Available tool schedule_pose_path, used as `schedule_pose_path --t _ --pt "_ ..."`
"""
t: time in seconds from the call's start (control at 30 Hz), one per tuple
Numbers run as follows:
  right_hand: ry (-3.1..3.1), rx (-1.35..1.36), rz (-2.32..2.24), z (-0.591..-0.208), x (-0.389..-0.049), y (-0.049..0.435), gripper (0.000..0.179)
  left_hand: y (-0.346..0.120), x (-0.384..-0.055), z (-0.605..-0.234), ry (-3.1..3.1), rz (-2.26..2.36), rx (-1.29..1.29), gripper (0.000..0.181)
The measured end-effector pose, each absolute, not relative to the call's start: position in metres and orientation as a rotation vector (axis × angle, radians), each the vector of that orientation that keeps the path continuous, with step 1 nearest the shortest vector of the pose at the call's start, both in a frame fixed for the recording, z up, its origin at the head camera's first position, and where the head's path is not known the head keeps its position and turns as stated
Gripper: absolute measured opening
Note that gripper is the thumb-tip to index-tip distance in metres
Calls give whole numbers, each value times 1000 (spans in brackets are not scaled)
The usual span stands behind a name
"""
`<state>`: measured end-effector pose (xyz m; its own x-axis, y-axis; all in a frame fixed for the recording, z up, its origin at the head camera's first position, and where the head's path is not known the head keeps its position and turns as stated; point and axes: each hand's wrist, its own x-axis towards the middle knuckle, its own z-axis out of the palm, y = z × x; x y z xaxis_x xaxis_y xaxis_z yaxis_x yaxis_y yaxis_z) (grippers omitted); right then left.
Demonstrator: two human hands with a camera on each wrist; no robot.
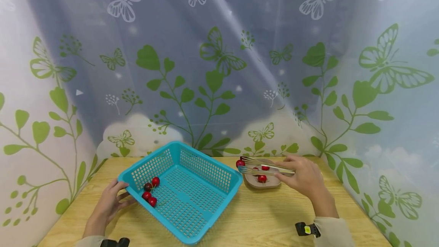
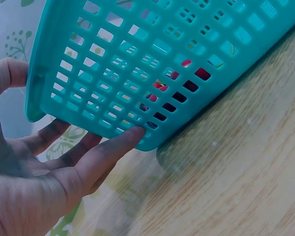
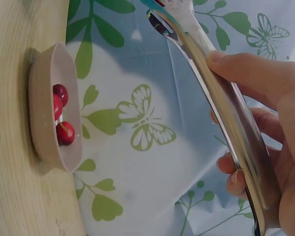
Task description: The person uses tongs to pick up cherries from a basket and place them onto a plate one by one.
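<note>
Four cherries lie near the left corner of the basket, three in the dish by the back edge of the table, one in tongs the hovering right hand pinches; the left hand grips the basket.

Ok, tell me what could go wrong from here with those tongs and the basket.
The cherry at the tips of the tongs looks smooth and could slip onto the table. In the head view the tips appear close to the basket and might knock its rim. Four cherries lie near the side that the left hand holds; tilting it could set them rolling.
</note>
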<state>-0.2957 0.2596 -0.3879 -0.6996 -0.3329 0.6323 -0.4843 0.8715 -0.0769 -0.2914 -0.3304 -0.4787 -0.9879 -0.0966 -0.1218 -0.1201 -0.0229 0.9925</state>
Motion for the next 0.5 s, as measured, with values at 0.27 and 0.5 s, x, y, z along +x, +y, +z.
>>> schedule_pose_path --t 0.27,0.5 --pt "-2390 567 313 -391 -295 268 30 -332 -293 -479 2182 2223 -247 65" --pt "-2419 535 324 -396 -295 275 30 -330 -293 -478 2179 2219 -249 64"
